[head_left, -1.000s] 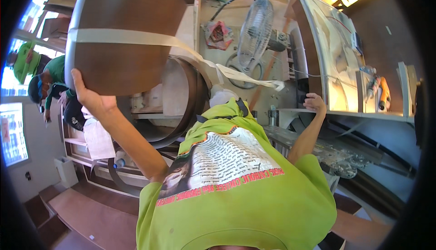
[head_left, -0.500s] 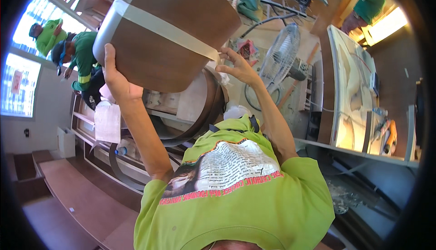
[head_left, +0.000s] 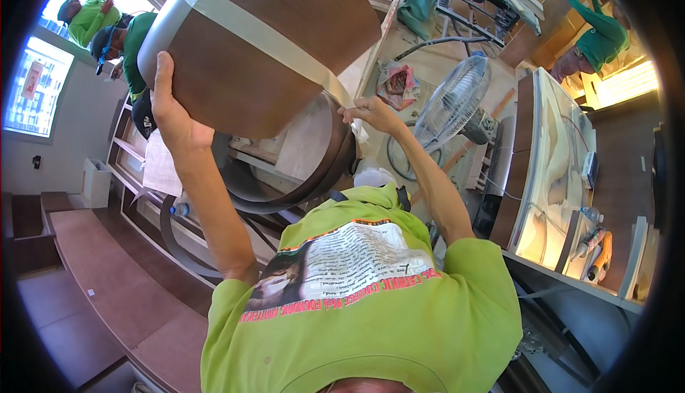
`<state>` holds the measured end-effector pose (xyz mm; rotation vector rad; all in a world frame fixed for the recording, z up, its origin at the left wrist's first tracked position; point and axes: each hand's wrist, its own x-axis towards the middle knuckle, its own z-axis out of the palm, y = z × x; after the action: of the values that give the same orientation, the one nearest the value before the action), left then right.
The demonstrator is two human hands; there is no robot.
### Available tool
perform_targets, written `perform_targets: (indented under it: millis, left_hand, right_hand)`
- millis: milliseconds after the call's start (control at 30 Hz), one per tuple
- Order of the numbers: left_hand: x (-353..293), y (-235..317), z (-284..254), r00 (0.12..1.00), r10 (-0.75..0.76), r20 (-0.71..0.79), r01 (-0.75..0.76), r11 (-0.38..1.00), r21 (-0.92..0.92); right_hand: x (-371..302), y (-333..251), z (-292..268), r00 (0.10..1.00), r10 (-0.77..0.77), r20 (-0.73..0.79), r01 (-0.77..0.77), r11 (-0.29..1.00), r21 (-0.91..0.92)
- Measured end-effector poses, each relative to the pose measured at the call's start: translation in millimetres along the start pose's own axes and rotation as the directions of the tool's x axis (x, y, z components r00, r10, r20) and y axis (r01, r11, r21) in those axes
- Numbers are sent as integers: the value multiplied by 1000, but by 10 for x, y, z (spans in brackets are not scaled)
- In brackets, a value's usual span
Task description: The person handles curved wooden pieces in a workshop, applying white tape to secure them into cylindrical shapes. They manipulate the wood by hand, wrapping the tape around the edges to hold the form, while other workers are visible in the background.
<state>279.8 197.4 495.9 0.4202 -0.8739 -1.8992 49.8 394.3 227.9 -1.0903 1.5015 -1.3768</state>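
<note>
I hold up a large curved brown panel [head_left: 278, 57] with a pale tape band [head_left: 271, 43] wrapped across it. My left hand [head_left: 170, 111] grips its rounded left edge, arm stretched up. My right hand [head_left: 371, 113] is closed on the panel's lower right corner, where the tape end hangs down. Just under the panel stands a second curved brown and grey shell [head_left: 314, 161]. My green printed shirt [head_left: 357, 300] fills the lower middle.
A standing fan [head_left: 453, 100] is right of my right arm, beside a long lit counter [head_left: 549, 179] carrying small tools. Wooden shelving [head_left: 128, 157] and brown steps [head_left: 107, 279] lie to the left. Two people in green [head_left: 107, 29] stand top left, another person [head_left: 599, 36] top right.
My right hand left the counter edge and came up to the panel's taped corner. The panel now sits higher and more tilted, and both arms reach further up.
</note>
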Motion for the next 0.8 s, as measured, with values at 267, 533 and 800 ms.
perform_targets:
  millis: [267, 533, 800]
  left_hand:
    - [-365, 122, -147, 984, -116, 133, 98, 986, 135]
    - [-812, 173, -499, 916, -218, 336, 93, 931, 352]
    - [-973, -85, -816, 819, -483, 311, 207, 753, 625]
  right_hand:
    - [705, 363, -368, 910, -399, -112, 229, 710, -666]
    - [1139, -95, -1086, 952, -301, 58, 165, 340, -926]
    - [1276, -960, -1153, 926, -297, 234, 325, 311, -893]
